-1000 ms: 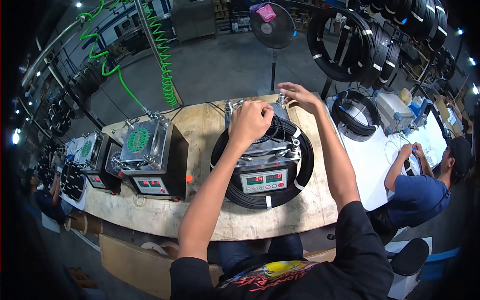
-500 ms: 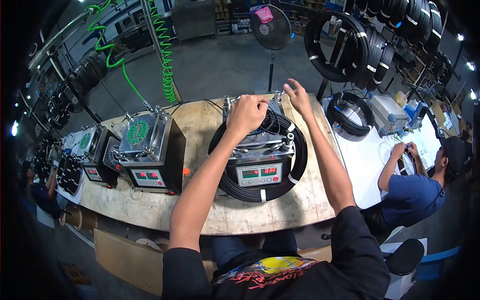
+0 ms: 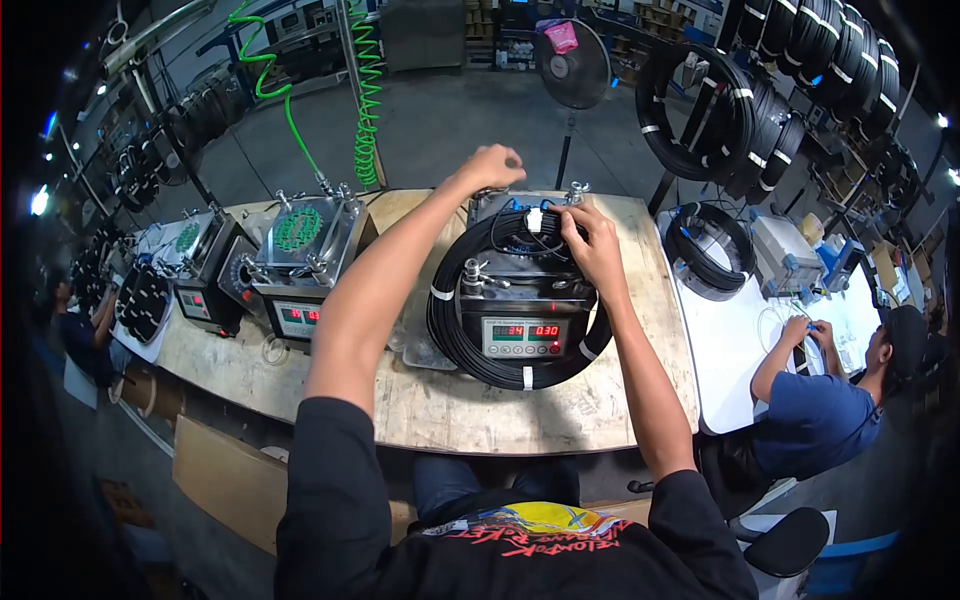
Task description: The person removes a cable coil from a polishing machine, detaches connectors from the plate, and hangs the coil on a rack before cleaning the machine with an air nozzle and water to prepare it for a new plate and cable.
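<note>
A coil of black cable [image 3: 452, 335] with white bands leans around a metal polishing machine [image 3: 525, 288] with a red-digit display [image 3: 525, 336]. My left hand [image 3: 490, 168] is raised over the machine's back left corner, fingers curled; the wrist and hand hide what lies beneath. My right hand [image 3: 592, 245] is closed at the top right of the coil, thumb and fingertips pinched on the black cable beside a white tag [image 3: 535, 219] and blue connector ends. A clamp post [image 3: 578, 190] stands at the back right corner, another [image 3: 474, 270] at the front left.
Two similar machines with green discs [image 3: 298, 228] stand to the left on the wooden table [image 3: 480, 425]. A co-worker [image 3: 820, 400] sits at a white table on the right, near another cable coil [image 3: 710, 250]. Coils [image 3: 695, 110] hang behind; green air hoses [image 3: 367, 120] hang at left.
My left hand has risen toward the machine's back left corner. My right hand has come down and inward onto the cable coil. The display's left number has gone from 4 to 34.
</note>
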`<state>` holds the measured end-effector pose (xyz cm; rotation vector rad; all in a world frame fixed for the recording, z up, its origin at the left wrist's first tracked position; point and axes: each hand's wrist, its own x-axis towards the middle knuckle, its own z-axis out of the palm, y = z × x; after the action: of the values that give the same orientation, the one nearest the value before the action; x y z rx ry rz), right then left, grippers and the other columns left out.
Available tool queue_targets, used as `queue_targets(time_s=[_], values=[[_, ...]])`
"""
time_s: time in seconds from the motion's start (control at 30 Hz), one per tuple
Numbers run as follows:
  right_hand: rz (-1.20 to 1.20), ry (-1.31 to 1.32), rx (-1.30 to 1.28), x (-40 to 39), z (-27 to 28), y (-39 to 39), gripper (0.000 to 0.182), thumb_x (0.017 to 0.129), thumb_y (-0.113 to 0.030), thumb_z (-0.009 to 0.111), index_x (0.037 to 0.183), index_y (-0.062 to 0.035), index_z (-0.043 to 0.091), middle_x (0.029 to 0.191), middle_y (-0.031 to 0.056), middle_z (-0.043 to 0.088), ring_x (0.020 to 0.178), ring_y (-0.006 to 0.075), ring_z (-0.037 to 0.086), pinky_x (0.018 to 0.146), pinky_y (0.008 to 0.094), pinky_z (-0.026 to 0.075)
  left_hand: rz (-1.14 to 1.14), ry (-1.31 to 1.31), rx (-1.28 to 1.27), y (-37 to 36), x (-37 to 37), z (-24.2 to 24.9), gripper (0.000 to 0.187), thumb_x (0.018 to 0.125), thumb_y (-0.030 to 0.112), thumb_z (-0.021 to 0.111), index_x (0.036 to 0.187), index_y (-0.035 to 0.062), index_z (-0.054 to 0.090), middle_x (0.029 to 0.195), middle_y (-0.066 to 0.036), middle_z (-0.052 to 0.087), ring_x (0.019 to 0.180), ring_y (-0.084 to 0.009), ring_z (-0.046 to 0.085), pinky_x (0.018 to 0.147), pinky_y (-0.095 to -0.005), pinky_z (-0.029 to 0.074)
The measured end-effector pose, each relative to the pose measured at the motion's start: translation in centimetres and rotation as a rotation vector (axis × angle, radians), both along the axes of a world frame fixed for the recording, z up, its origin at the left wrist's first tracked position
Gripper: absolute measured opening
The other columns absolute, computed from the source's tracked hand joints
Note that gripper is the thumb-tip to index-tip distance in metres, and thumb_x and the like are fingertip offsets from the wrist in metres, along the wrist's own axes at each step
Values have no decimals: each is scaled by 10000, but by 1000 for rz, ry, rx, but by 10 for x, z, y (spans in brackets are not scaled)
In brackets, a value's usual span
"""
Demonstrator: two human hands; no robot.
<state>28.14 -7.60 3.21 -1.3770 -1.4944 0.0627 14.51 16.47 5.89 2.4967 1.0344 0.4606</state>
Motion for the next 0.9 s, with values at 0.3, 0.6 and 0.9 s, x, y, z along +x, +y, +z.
queue_targets(time_s=[0.3,0.6,0.9], values=[[17,26,33,1,1,0,245,961,-135,593,1066,-9,775,938,191,726,827,342,695,767,392,529,248,110,-535,69,-1,-29,408,895,412,759,1096,57,771,1109,-157,741,881,-268,743,788,-435,619],[-5,30,27,0,0,0,251,973,-156,591,1069,-12,774,919,193,725,834,353,685,769,402,519,386,-426,-744,68,-44,-55,327,1057,182,562,1132,-137,566,1065,-259,629,838,-383,720,611,-499,687],[-26,13,33,1,-5,2,261,987,-172,583,1079,-26,779,865,189,700,795,346,672,737,404,505,521,-659,-676,11,-60,-66,402,997,377,690,1165,16,635,941,-96,687,715,-175,650,700,-381,596]])
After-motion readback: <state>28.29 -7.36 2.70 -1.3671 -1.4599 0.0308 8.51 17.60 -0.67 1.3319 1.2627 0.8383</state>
